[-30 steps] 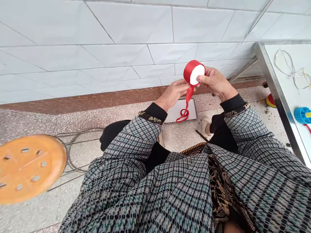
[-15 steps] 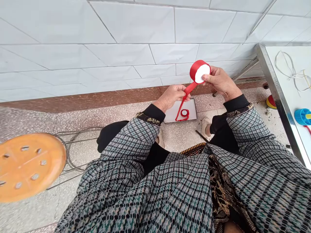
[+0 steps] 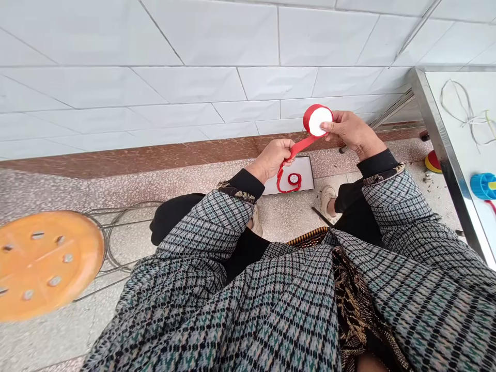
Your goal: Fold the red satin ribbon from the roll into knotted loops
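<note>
My right hand (image 3: 351,132) grips a roll of red ribbon (image 3: 311,118) by its white round side, thumb on the white face. From the roll a flat strip of red ribbon (image 3: 302,146) runs down to my left hand (image 3: 273,156), whose fingers are pinched around it. Below that hand the ribbon hangs in a loop toward a white tray (image 3: 307,166) with a dark rim on the floor. In the tray lies a smaller red spool (image 3: 293,179) with a white centre, the loose ribbon curving round beside it.
An orange round stool (image 3: 46,263) with holes stands at the left, thin metal rods and loops near it. At the right is a metal-edged white table (image 3: 465,155) bearing pale cord (image 3: 461,111) and a blue plastic wheel (image 3: 482,186). A white tiled wall (image 3: 232,46) rises ahead.
My left hand has shifted slightly left and down the ribbon, and the roll has dropped a little. More flat ribbon spans between the hands, and the hanging part is slacker.
</note>
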`<state>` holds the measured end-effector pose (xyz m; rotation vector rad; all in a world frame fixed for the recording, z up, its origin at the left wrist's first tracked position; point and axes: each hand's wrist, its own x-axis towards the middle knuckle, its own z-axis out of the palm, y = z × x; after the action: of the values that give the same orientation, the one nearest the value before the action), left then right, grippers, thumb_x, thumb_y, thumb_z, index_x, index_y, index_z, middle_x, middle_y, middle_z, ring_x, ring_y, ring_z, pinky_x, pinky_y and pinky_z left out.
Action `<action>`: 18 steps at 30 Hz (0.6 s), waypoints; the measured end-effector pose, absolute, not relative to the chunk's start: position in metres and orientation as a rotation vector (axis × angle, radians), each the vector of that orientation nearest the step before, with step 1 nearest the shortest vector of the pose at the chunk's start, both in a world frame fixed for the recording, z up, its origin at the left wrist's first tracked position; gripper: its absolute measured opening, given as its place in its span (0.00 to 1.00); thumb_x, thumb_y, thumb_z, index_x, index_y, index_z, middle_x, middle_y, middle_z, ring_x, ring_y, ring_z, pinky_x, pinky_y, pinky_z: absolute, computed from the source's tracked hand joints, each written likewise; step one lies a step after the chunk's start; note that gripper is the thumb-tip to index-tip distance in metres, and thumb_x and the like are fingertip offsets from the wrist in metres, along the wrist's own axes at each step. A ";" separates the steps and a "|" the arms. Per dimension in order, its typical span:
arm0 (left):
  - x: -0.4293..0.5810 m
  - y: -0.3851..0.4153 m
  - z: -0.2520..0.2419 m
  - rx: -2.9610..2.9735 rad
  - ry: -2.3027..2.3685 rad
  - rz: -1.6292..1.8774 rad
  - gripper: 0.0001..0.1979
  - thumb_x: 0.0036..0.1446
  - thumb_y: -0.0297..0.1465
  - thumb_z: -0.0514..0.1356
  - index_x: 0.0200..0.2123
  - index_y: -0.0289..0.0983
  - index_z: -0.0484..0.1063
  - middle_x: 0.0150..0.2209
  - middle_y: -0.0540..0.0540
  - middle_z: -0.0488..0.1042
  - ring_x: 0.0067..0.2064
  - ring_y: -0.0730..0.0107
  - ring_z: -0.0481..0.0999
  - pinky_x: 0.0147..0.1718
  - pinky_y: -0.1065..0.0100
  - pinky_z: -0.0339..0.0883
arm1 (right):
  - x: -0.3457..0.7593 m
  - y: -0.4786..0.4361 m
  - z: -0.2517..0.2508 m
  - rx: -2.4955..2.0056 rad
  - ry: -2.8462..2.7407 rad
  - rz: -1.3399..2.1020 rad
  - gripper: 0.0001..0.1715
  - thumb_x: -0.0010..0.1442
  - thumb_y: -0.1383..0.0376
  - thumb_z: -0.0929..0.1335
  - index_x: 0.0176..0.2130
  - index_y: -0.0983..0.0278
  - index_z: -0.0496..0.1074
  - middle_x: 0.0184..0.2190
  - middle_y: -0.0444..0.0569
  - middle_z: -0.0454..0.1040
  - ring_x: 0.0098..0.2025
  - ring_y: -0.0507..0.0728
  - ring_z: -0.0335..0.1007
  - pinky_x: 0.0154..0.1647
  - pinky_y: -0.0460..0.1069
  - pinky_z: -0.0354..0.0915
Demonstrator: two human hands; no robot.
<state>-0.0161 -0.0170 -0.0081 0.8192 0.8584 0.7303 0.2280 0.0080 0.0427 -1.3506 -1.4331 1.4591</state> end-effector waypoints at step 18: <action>-0.017 -0.020 0.005 0.414 0.796 0.748 0.05 0.46 0.21 0.59 0.23 0.36 0.66 0.19 0.51 0.62 0.18 0.79 0.59 0.17 0.77 0.48 | 0.230 0.005 0.048 -1.626 -1.579 1.271 0.13 0.61 0.62 0.78 0.42 0.68 0.79 0.26 0.43 0.72 0.29 0.50 0.66 0.30 0.47 0.62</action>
<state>-0.0171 -0.0201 0.0048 0.4137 0.7957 0.7480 0.2298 0.0053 0.0482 -1.6261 -1.5795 1.2706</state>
